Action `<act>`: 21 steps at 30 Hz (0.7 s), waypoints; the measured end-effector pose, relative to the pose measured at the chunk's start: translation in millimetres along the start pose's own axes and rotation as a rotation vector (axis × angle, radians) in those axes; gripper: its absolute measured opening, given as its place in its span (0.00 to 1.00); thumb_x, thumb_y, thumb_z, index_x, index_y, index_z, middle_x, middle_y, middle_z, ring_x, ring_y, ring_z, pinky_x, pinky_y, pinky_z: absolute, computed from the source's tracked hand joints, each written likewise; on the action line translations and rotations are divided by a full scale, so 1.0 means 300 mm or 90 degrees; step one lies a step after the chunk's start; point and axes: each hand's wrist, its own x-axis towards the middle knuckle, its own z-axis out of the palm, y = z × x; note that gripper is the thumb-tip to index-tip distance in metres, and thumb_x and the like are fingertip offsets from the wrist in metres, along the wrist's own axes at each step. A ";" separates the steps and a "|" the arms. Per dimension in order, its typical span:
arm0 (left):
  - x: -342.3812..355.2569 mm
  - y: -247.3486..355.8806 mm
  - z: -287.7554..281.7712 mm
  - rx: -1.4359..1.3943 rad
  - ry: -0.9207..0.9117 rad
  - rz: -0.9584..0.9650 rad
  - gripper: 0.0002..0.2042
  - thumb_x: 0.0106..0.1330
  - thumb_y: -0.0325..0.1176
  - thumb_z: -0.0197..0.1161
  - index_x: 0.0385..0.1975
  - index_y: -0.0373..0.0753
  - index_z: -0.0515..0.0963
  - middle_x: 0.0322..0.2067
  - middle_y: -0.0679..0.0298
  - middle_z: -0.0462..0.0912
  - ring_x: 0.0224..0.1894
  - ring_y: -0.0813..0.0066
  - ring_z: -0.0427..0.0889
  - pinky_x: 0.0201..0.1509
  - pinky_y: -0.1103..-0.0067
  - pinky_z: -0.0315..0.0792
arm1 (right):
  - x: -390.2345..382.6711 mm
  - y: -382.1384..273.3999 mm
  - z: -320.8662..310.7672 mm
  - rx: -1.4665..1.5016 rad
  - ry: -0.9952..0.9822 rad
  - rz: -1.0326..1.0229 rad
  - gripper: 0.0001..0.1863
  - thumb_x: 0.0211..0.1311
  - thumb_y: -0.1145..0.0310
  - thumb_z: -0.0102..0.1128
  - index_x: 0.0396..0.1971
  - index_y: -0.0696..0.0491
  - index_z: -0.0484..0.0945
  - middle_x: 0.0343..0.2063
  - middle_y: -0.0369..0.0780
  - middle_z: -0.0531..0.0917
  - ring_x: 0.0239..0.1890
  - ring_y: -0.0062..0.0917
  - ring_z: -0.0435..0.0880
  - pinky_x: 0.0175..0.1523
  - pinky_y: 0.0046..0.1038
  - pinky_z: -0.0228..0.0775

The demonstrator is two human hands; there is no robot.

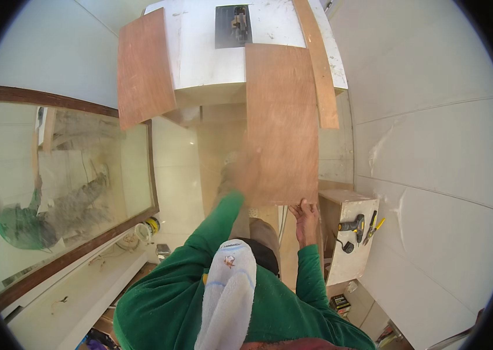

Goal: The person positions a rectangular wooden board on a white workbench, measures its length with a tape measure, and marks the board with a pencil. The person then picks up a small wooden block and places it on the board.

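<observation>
A reddish-brown plywood panel extends from a white worktop toward me, its near part overhanging the worktop's front edge. My right hand grips the panel's near edge by its right corner, fingertips on the upper face. Smeared by motion, my left hand is at or over the panel's left edge; its fingers cannot be made out, nor whether it touches. Farther up, a power tool with a dark base plate sits on the worktop, just beyond the panel's far end.
Another plywood piece overhangs the worktop's left side, and a narrow wood strip lies along the right. A cordless drill and pliers rest on a box at right. Against the left wall leans a framed mirror.
</observation>
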 end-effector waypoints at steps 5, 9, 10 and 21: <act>0.065 0.018 0.050 0.003 0.030 -0.020 0.36 0.85 0.31 0.60 0.88 0.37 0.54 0.78 0.48 0.74 0.77 0.62 0.75 0.80 0.70 0.69 | 0.026 -0.029 0.046 0.043 -0.010 -0.075 0.21 0.80 0.64 0.72 0.65 0.54 0.78 0.54 0.38 0.87 0.54 0.30 0.90 0.64 0.39 0.86; 0.136 0.018 0.055 -0.016 0.040 0.042 0.36 0.84 0.32 0.62 0.88 0.37 0.56 0.75 0.48 0.77 0.73 0.64 0.79 0.77 0.70 0.72 | 0.080 -0.041 0.091 0.015 -0.016 -0.083 0.19 0.80 0.64 0.71 0.63 0.54 0.79 0.54 0.38 0.87 0.56 0.31 0.90 0.65 0.39 0.85; 0.143 0.020 0.057 -0.028 0.043 0.046 0.36 0.84 0.32 0.62 0.88 0.37 0.57 0.75 0.48 0.78 0.72 0.65 0.79 0.76 0.71 0.72 | 0.082 -0.040 0.102 0.012 -0.023 -0.086 0.19 0.80 0.64 0.71 0.63 0.54 0.79 0.54 0.38 0.87 0.56 0.32 0.90 0.65 0.39 0.86; 0.220 0.057 0.067 -0.072 0.062 0.048 0.36 0.83 0.31 0.63 0.87 0.37 0.59 0.69 0.50 0.84 0.64 0.69 0.84 0.68 0.73 0.77 | 0.093 -0.102 0.190 -0.080 -0.036 -0.094 0.20 0.81 0.65 0.69 0.64 0.57 0.77 0.54 0.41 0.86 0.53 0.36 0.93 0.60 0.38 0.89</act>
